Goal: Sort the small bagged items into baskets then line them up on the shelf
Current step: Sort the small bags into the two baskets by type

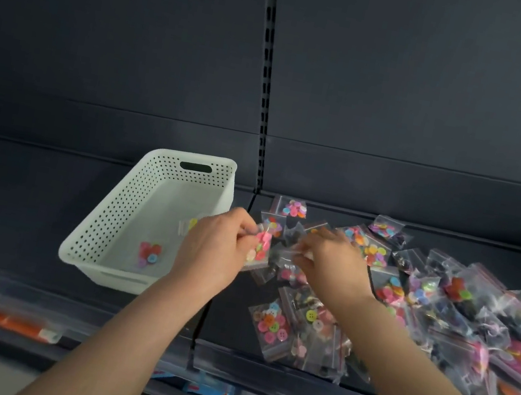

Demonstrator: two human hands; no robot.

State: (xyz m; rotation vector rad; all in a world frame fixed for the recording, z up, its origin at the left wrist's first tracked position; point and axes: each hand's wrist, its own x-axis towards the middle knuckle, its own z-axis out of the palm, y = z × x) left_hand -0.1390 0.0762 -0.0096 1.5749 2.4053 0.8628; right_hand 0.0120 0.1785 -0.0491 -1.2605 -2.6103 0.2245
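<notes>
Head view puts the left fingers [248,228] curled in a pinch on the upper edge of a small clear plastic bag of pink and yellow buttons [261,246], which hangs from them just right of the basket. The right fingers [302,257] are curled too and seem to nip a second clear plastic bag [280,256] with dark, blurred contents. The two bags touch between the hands, and I cannot tell whether they cling together.

The left hand [213,248] sits by the right rim of the white perforated plastic basket [101,221], and the right hand [334,262] is over the left edge of the loose heap of clear button bags [443,299] spread across the right part of the dark shelf [7,205]. The basket stands on the left part of the shelf. It holds a bag of red buttons [148,254] near its front and another bag [190,225], half hidden by the left hand.

The step in hand looks like parting one bright bag from the heap for the basket. It is probably best to:
- Draw the hands apart first, so the slippery film separates and only one bag travels.
- Keep the pinch on the sealed edge, not on the buttons.
- Lift the bag over the rim rather than dragging it.
- Lay it flat beside the red one.
- Keep the dark bag out, likely for another basket.
</notes>
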